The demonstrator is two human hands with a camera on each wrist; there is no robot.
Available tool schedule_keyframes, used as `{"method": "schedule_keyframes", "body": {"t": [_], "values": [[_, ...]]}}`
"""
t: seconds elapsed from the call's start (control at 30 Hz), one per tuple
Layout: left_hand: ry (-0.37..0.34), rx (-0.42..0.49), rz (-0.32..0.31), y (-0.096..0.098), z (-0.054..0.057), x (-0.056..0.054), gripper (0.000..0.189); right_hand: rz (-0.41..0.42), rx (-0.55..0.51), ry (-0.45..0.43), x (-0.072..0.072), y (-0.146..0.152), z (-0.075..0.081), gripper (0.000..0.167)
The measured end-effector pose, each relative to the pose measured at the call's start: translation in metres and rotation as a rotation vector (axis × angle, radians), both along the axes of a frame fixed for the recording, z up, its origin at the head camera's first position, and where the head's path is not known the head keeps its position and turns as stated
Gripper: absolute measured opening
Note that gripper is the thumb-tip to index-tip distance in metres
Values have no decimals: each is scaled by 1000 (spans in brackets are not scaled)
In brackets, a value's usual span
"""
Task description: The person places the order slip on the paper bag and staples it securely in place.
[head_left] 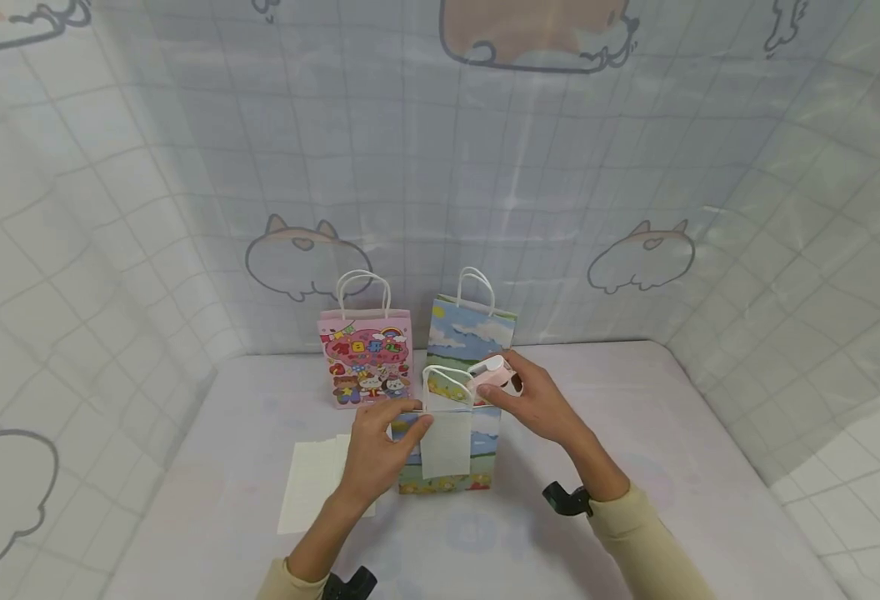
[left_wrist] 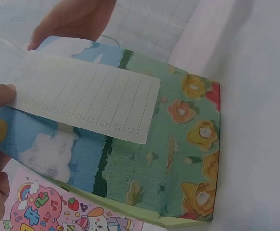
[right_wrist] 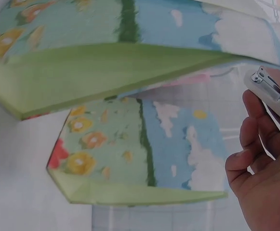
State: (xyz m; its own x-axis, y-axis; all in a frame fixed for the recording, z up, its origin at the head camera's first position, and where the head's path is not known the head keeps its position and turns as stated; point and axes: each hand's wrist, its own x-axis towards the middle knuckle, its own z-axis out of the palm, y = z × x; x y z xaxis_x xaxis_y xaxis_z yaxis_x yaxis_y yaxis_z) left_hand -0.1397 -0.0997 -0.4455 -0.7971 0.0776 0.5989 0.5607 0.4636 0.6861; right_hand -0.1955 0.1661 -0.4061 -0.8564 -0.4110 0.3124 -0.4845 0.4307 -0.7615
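A blue and green landscape gift bag (head_left: 482, 467) with white rope handles stands nearest me on the table. A lined paper slip (head_left: 446, 450) with a row of small checkboxes lies against its front, at the top edge. My left hand (head_left: 375, 446) pinches the slip and the bag's rim between thumb and fingers; in the left wrist view the thumb presses on the slip's end (left_wrist: 86, 98). My right hand (head_left: 541, 400) grips a small pink and white stapler (head_left: 491, 373) beside the handles, just above the rim. Its metal front end (right_wrist: 259, 76) shows in the right wrist view.
Behind stand a pink cartoon gift bag (head_left: 368, 358) at the left and another landscape gift bag (head_left: 472, 329) at the right, both close to the back wall curtain (head_left: 440, 183). Several lined paper slips (head_left: 308, 483) lie on the white table (head_left: 222, 467), left of the front bag.
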Motion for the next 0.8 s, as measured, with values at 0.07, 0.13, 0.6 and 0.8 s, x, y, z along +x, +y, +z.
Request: {"method": "schedule_keyframes", "body": {"t": [0.07,0.13,0.6,0.8], "values": [[-11,2,-2,0,0,0,20,7,3,5,-1,-3,1,30],[-18,2,-2,1,1,0,19,14,4,9,-3,-6,3,30],[-25,7,-2,2,1,-1,19,89,59,24,-9,-22,18,33],[10,-9,5,2,-1,-3,20,122,68,57,-5,-23,21,29]]}}
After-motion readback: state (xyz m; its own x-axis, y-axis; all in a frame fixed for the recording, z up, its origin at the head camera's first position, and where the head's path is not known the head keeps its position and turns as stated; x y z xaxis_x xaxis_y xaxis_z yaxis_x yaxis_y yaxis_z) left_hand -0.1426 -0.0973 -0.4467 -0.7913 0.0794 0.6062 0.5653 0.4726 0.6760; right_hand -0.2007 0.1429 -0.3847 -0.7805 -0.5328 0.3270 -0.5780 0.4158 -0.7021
